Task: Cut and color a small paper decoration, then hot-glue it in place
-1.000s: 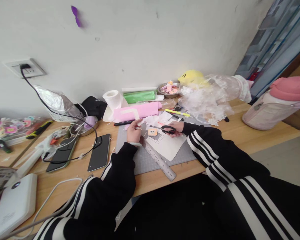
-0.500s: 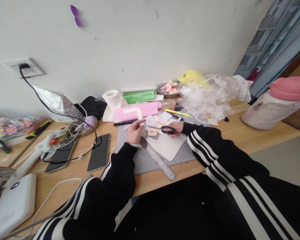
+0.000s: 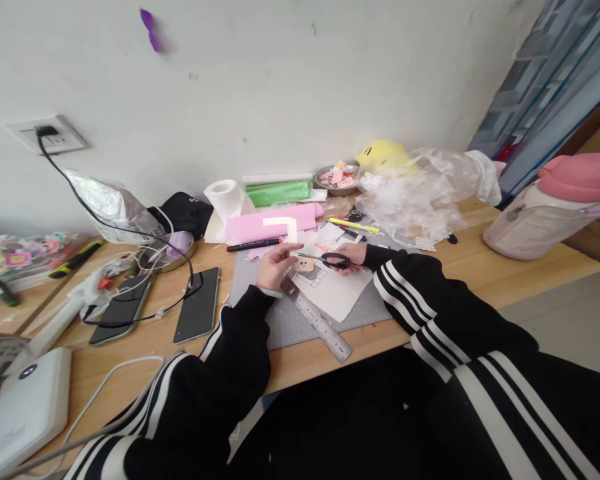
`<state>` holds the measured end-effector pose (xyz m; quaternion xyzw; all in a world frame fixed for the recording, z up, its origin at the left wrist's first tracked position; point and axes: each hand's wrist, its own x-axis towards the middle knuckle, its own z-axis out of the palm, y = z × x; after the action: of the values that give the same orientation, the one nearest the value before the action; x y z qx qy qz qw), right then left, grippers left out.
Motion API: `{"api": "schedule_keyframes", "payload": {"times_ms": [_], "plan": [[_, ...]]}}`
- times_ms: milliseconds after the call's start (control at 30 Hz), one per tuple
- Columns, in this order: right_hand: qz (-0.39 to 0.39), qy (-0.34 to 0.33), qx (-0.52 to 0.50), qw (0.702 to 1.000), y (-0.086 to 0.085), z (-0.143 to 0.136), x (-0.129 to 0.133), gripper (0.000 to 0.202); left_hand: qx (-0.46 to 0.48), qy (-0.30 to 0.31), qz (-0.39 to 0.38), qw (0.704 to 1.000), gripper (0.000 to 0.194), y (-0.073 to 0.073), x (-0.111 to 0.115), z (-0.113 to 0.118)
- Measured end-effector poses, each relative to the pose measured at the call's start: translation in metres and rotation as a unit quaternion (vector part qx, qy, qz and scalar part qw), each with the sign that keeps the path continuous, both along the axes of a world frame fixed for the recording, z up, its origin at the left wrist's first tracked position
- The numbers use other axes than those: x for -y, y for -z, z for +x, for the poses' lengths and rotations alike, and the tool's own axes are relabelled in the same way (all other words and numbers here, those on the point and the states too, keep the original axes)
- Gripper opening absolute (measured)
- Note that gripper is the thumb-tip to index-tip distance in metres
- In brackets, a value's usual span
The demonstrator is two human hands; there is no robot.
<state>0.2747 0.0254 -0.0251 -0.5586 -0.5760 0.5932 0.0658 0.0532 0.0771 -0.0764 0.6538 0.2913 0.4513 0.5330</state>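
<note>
My left hand (image 3: 276,267) pinches the lower end of a white L-shaped paper strip (image 3: 291,231), which stands up in front of a pink roll (image 3: 250,227). In my right hand (image 3: 354,259) is a pair of black-handled scissors (image 3: 336,261), its blades pointing left at the strip near my left fingertips. Whether the blades are touching the strip I cannot tell. Below the blades lies a small orange square piece with a face (image 3: 306,266). It rests by a white sheet with a drawn grid (image 3: 341,293) on the grey cutting mat (image 3: 285,327).
A clear ruler (image 3: 320,323) lies slantwise across the mat's front edge. Behind are a black marker (image 3: 253,245), a yellow pen (image 3: 354,225), a white roll (image 3: 223,200) and a bowl of small pieces (image 3: 337,179). Phones (image 3: 197,305) and cables lie left; a pink-lidded bottle (image 3: 545,213) stands right.
My left hand has moved slightly right with the paper strip, closer to the scissors. The strip is now more upright, and the hand partly covers the orange piece. My right hand has barely moved.
</note>
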Motion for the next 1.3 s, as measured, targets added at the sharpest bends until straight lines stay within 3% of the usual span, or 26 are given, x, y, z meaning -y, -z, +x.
{"api": "schedule_keyframes", "payload": {"times_ms": [433,1300], "plan": [[0.006,-0.006,0.007,1.000,-0.001,-0.002,0.001,0.030,-0.004,0.008,-0.045,0.999,0.028,-0.014,0.011,0.003],[0.034,-0.026,0.022,0.999,-0.003,-0.001,0.001,0.032,-0.008,0.027,-0.062,0.998,0.028,-0.018,0.014,0.003]]}}
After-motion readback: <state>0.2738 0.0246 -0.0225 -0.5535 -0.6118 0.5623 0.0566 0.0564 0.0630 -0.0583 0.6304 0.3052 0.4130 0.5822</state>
